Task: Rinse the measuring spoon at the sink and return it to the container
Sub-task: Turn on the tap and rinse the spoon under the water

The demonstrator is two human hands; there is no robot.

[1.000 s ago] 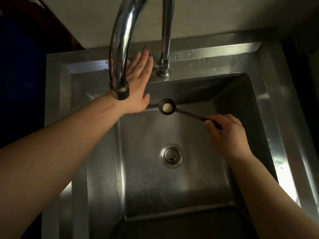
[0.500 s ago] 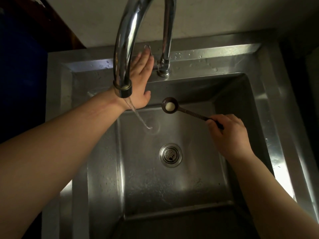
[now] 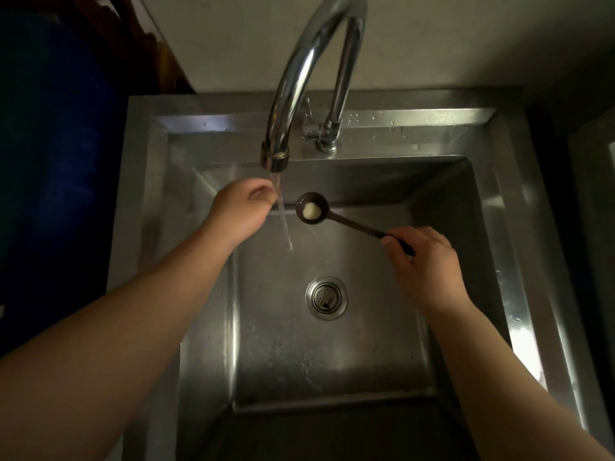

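A dark brown measuring spoon (image 3: 336,218) with a pale lump in its bowl hangs over the steel sink (image 3: 492,181). My right hand (image 3: 422,261) grips the end of its handle. The spoon's bowl sits just right of the thin water stream (image 3: 283,214) that runs from the chrome faucet (image 3: 299,78), not touching it. My left hand (image 3: 243,211) hovers left of the stream with its fingers curled loosely and nothing in it. The container is not in view.
The round drain strainer (image 3: 326,298) lies in the middle of the basin floor. The faucet's lever and base (image 3: 321,134) stand on the back ledge. A dark blue surface (image 3: 50,161) fills the left side.
My left hand has come down from the faucet lever to beside the spout. Water now runs in a fuller stream. The spoon has stayed almost where it was.
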